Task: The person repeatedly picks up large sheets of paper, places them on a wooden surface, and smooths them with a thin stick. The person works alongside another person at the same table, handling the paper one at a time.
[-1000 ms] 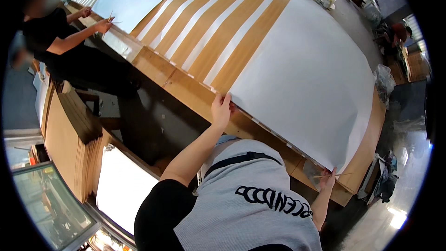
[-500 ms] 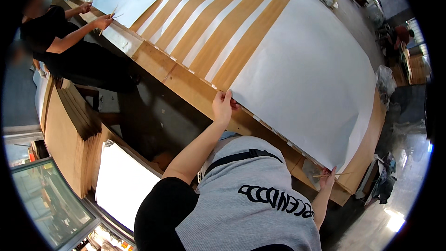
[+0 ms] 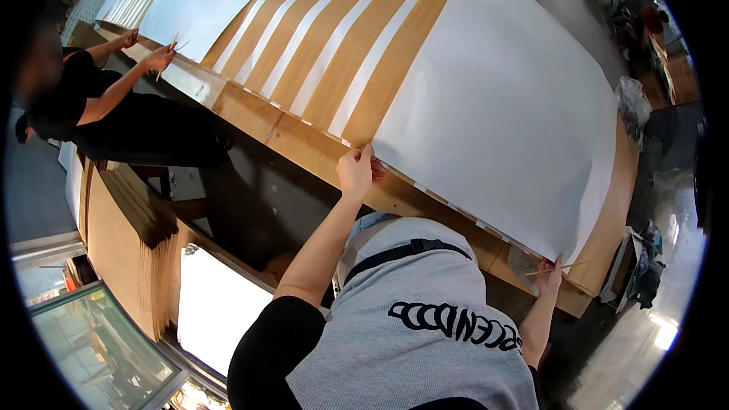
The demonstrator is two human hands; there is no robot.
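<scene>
Left hand (image 3: 355, 172) and right hand (image 3: 550, 275) pinch the near corners of the large white sheet (image 3: 501, 99) at frame centre; it is likely light, floppy and easily creased, best held at its corners.

Bright even indoor light, floor glare lower right, fisheye-bent edges

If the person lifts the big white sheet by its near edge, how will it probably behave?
The white sheet looks very thin and wide, so it would likely sag and flop rather than stay flat. The left hand and right hand pinch its near corners far apart, suggesting it needs two supports. It seems light, and may crease easily.
</scene>
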